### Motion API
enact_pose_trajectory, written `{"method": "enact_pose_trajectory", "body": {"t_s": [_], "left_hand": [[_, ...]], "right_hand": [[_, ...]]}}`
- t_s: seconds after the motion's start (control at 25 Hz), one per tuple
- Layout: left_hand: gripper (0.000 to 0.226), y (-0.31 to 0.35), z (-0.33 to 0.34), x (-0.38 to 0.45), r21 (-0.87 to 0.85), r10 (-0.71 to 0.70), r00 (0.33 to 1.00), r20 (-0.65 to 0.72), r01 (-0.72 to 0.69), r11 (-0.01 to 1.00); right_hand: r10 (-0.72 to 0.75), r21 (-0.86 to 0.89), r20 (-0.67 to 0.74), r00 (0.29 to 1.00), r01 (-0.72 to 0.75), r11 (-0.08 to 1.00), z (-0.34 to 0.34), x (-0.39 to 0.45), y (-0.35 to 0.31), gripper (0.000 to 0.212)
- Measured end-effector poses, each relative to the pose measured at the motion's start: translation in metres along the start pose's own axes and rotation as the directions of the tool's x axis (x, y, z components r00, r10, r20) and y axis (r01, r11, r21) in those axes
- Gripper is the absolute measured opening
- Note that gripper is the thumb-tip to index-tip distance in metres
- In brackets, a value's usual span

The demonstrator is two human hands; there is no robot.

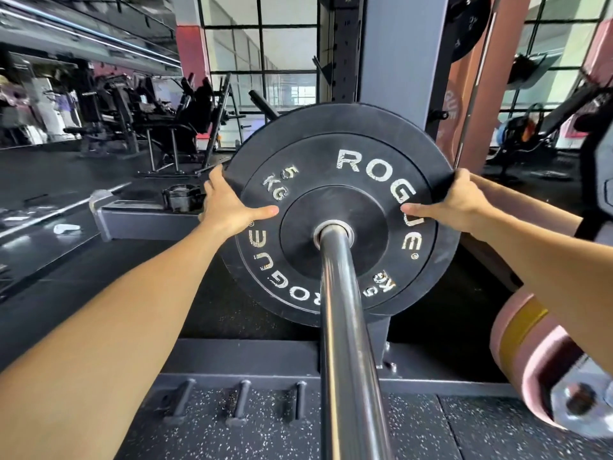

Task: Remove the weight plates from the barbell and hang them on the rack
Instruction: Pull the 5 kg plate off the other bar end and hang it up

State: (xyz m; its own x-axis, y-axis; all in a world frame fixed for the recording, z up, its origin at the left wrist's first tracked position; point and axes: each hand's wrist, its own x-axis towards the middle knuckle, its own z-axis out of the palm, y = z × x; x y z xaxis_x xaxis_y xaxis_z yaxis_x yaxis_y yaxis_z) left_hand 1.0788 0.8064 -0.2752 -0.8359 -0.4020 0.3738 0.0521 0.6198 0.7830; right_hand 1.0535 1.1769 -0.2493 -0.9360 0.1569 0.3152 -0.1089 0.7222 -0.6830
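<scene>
Weight plate (345,180): black, round, with the white words "ROGUE" and "5 KG" on its face. It sits on the barbell sleeve, upright, with its flat face turned to the camera.
Barbell sleeve (341,327): a shiny steel tube which runs from the bottom edge of the view up into the centre hole of the plate. A steel ring lies around it at the hole.
Left hand (229,204): it grips the left edge of the plate. The thumb lies flat on the face and points to the centre; the fingers go around the rim to the back side, where they are hidden.
Right hand (454,207): it grips the right edge of the plate in the same way, thumb on the face near the letters, fingers curled over the rim.
Rack (394,58): a grey upright post stands just behind the plate. Another black plate (467,24) hangs high near it, at the top right.
Floor (212,439): black rubber with white specks. Three short pegs (240,401) stand in a row on a grey frame beam at the bottom, left of the sleeve.
Collar (180,197): a black clamp lies on a grey beam to the left, near the left hand.
Pink roller (537,356): at the right edge, with a yellow band.
</scene>
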Motion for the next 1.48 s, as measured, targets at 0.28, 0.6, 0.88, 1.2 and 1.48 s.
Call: {"method": "enact_pose_trajectory", "body": {"t_s": [0.28, 0.6, 0.88, 1.2, 1.48], "left_hand": [[0.106, -0.012, -0.008, 0.009, -0.115, -0.004, 1.000, 0.027, 0.007, 0.993], [0.106, -0.010, -0.040, -0.056, -0.133, -0.006, 0.998, 0.056, 0.013, 0.991], [0.108, 0.002, -0.096, -0.159, -0.163, -0.003, 0.997, 0.072, 0.015, 0.987], [0.111, 0.011, -0.148, -0.261, -0.218, -0.002, 0.998, 0.070, 0.017, 0.976], [0.109, 0.019, -0.174, -0.304, -0.258, 0.007, 0.998, 0.068, 0.011, 0.966]], "right_hand": [[0.060, 0.221, 0.046, 0.997, -0.068, 0.973, 0.003, 0.013, 0.003, 0.120], [0.045, 0.249, 0.082, 0.996, -0.064, 0.966, -0.028, -0.052, -0.006, 0.111], [0.003, 0.247, 0.060, 0.998, -0.018, 0.969, -0.076, -0.162, -0.011, 0.098], [0.000, 0.273, 0.051, 0.999, -0.014, 0.962, -0.121, -0.261, -0.013, 0.107], [-0.029, 0.307, 0.025, 0.999, 0.020, 0.952, -0.143, -0.305, -0.014, 0.089]]}}
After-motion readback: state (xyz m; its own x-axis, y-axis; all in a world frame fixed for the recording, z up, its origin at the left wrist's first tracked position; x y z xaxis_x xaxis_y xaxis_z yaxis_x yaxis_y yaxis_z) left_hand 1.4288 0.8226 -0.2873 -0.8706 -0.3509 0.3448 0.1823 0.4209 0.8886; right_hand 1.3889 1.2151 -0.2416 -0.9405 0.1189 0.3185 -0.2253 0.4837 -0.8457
